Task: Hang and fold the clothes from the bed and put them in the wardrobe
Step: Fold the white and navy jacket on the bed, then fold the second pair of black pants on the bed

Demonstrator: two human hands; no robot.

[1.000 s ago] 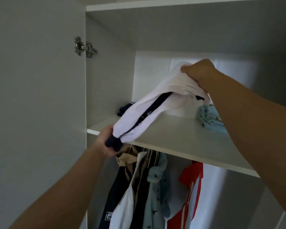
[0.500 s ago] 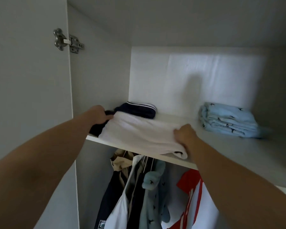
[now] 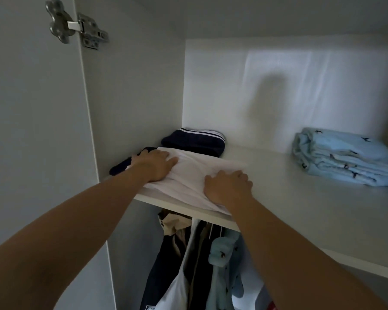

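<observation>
Pressing folded white garment [image 3: 189, 175] on wardrobe shelf [image 3: 300, 211], left hand [image 3: 154, 165] flat, right hand [image 3: 227, 190] relaxed, blue stack [image 3: 345, 157] apart

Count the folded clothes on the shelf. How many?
3: a white shirt at front left, a navy garment behind it, a blue pile at right. More may be hidden.

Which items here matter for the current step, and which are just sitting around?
In play: white folded garment, left hand pressing flat on it, right hand on its near edge, wardrobe shelf under it.
Idle: navy folded garment behind, light blue folded pile at right, hanging clothes below, door hinge.
</observation>
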